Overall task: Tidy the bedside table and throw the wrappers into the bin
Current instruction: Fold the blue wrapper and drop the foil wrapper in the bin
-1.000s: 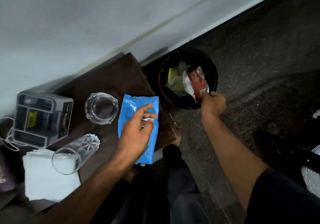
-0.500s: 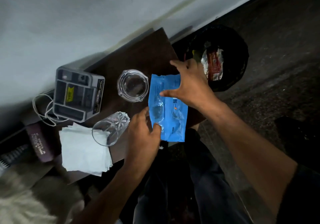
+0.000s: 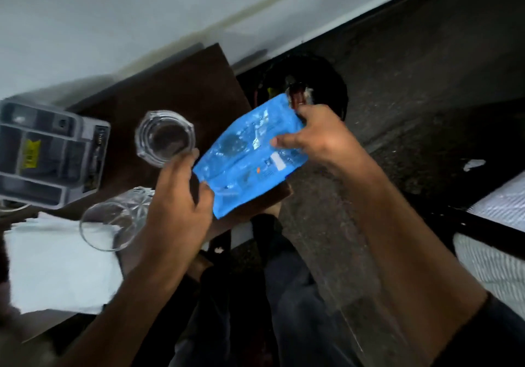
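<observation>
Both hands gripped the blue wrapper (image 3: 250,156), the right hand (image 3: 321,136) pinching its far end and the left hand (image 3: 179,202) its near corner, over the bedside table's (image 3: 181,88) right edge, partly hiding the bin (image 3: 338,88) and its blurred contents.

The wrapper (image 3: 250,156) between my hands is bright blue with pale silvery print, a small white patch and a tiny orange dot. My bedside table (image 3: 184,88) is dark brown, the bin (image 3: 338,82) black, the charger box (image 3: 51,153) grey with a yellow label. The tumbler (image 3: 113,222) is clear with a cut star pattern, the ashtray (image 3: 164,139) clear, the paper (image 3: 56,267) white.
</observation>
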### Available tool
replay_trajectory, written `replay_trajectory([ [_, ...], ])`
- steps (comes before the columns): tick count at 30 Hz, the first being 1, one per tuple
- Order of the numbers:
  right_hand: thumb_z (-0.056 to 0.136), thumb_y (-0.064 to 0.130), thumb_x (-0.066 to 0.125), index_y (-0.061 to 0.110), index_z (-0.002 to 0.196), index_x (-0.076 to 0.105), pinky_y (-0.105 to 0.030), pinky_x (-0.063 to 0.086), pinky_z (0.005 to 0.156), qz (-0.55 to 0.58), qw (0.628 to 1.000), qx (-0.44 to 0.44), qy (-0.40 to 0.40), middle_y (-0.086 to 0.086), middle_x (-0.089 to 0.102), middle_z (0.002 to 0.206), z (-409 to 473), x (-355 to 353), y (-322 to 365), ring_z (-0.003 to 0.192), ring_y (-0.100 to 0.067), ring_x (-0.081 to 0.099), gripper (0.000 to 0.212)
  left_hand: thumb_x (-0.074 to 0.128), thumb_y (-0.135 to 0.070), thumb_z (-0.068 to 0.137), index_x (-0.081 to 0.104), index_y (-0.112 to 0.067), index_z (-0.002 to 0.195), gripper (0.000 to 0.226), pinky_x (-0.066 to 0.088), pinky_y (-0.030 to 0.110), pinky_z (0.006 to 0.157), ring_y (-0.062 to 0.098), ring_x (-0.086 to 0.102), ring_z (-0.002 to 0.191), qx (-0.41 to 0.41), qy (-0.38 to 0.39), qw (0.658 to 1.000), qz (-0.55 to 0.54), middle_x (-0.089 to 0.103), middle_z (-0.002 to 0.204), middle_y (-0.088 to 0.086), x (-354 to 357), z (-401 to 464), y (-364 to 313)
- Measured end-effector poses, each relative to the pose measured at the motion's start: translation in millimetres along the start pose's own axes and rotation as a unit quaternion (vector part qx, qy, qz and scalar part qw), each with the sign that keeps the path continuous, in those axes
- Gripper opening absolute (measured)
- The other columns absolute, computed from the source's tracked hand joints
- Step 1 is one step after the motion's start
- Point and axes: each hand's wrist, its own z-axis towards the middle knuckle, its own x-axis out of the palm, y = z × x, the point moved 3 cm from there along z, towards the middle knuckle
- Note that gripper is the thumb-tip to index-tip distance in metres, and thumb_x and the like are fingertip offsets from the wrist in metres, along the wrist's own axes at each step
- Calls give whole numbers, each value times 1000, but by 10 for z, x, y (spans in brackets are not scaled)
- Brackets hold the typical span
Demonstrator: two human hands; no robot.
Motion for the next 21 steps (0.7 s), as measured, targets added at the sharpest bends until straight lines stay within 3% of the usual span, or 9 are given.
replay_trajectory([
  [1, 75, 8, 88, 2, 105, 74, -40, 63, 83, 43, 999, -1, -22, -14, 78, 104, -13, -146, -45, 90, -26, 75, 34, 60, -3, 94, 51, -8, 145, 52, 26, 15, 114, 21, 46, 141, 11, 0, 1000, -6, 49, 151, 9, -1, 49, -58],
  [3, 77, 3, 84, 1, 108, 73, -35, 64, 77, 108, 990, -5, -87, -18, 77, 106, -32, -457, -162, 86, -23, 74, 32, 59, -2, 94, 52, -7, 144, 51, 24, 16, 117, 22, 44, 143, 32, 0, 999, -15, 48, 153, 11, 27, 145, -190],
  [7, 80, 16, 83, 13, 99, 71, -29, 58, 50, 147, 967, 26, -208, -9, 78, 96, -23, -984, -539, 69, -15, 74, 22, 60, -6, 95, 56, -14, 143, 48, 14, -3, 108, 10, 39, 143, 63, 14, 998, -24, 46, 154, 2, 130, 247, -425],
  [11, 83, 27, 79, 14, 108, 70, -41, 62, 58, 165, 937, 72, -300, -8, 77, 102, 62, -1211, -917, 82, -26, 78, 29, 62, -10, 95, 55, -19, 143, 49, 12, -4, 107, 7, 36, 144, 67, 34, 997, -21, 44, 155, -3, 230, 312, -548],
  [17, 92, 18, 71, 9, 112, 66, -43, 63, 61, 182, 931, 127, -291, -16, 74, 107, 412, -858, -1179, 88, -32, 76, 22, 65, -10, 94, 53, -21, 145, 54, 12, -6, 105, 1, 34, 141, 65, 61, 996, -7, 42, 157, -5, 306, 372, -622],
  [21, 93, 19, 71, 6, 115, 66, -51, 65, 70, 188, 929, 148, -283, -15, 74, 109, 624, -647, -1195, 93, -32, 75, 26, 70, -9, 89, 52, -20, 146, 61, 12, -7, 104, 7, 37, 143, 82, 66, 994, 8, 43, 156, -3, 293, 383, -649],
])
